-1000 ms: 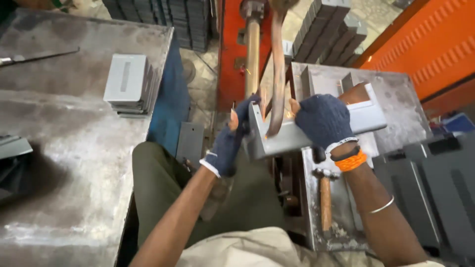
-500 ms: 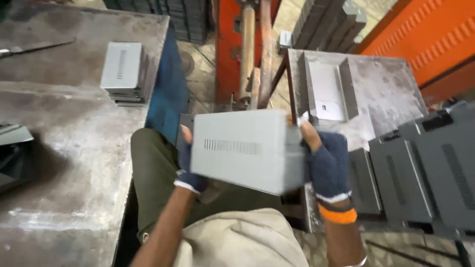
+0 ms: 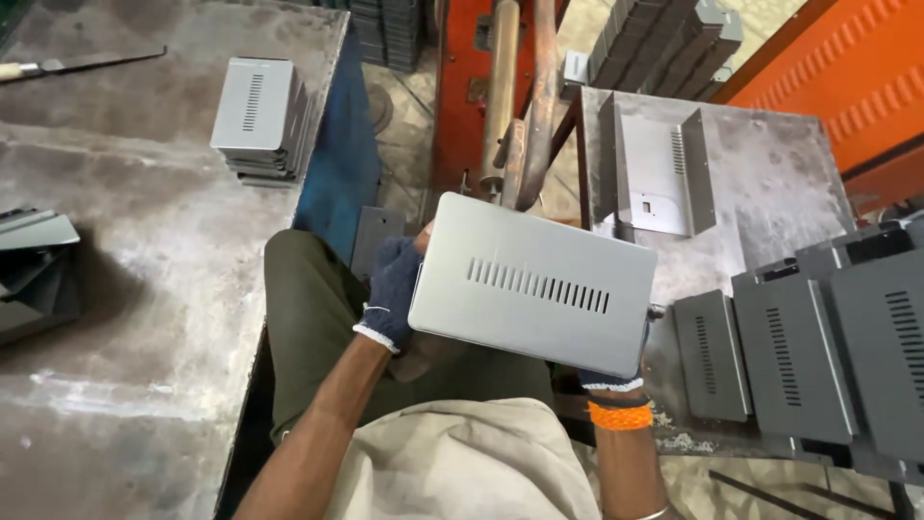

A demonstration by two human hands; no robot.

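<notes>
I hold a grey sheet-metal cover (image 3: 535, 283) with a row of vent slots over my lap, its flat face up. My left hand (image 3: 393, 289), in a dark blue glove, grips its left edge. My right hand (image 3: 610, 377), also gloved, is mostly hidden under the cover's right lower corner and grips it there; an orange band sits on that wrist. Behind the cover stand two upright metal bars (image 3: 525, 91) of an orange machine.
A stack of similar grey covers (image 3: 258, 117) lies on the worn metal table (image 3: 125, 289) to the left. An open U-shaped grey piece (image 3: 656, 166) rests on the right bench (image 3: 770, 183). Several dark vented panels (image 3: 818, 347) lie at far right. Dark parts (image 3: 34, 270) sit at the left edge.
I have lifted the cover off the right bench, turned its flat vented face up and brought it over my lap. The U-shaped piece stays on the bench.
</notes>
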